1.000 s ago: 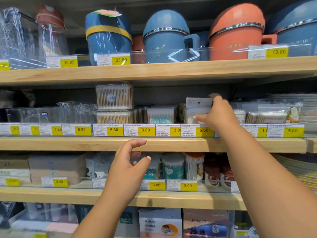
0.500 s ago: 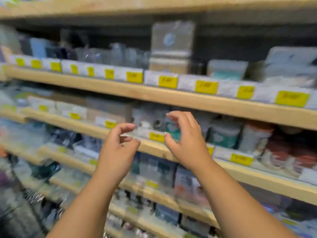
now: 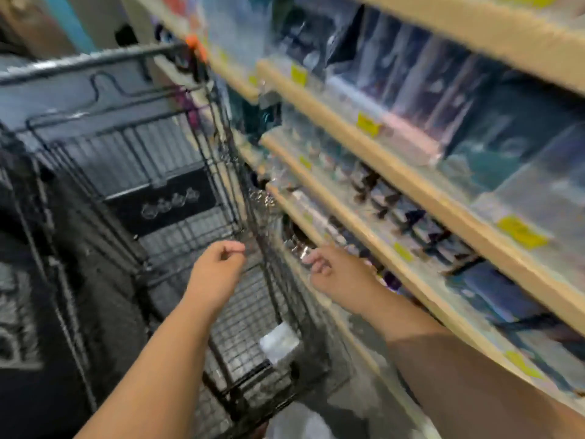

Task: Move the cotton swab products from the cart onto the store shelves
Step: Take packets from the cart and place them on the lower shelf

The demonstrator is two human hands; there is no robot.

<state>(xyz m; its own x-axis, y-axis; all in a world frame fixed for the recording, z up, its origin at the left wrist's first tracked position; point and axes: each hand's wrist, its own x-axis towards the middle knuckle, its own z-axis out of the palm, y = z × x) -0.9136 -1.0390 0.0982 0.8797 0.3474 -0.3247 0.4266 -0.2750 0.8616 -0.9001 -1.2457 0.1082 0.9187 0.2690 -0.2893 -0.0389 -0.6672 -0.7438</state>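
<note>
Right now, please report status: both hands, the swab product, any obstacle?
Left hand empty, above cart basket. Right hand empty, outside cart's side. White pack on cart floor, too blurred to identify. Nothing blocks it.

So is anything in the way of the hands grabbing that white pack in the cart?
Nothing visible blocks the left hand, which hangs over the open cart above the white pack. The right hand is outside, so the cart's wire side stands between it and the pack.

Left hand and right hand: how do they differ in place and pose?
The left hand hangs over the cart; the right hand is outside it, beside the shelves. The left hand's fingers curl rightward; the right hand's curl leftward. Both are empty.
</note>
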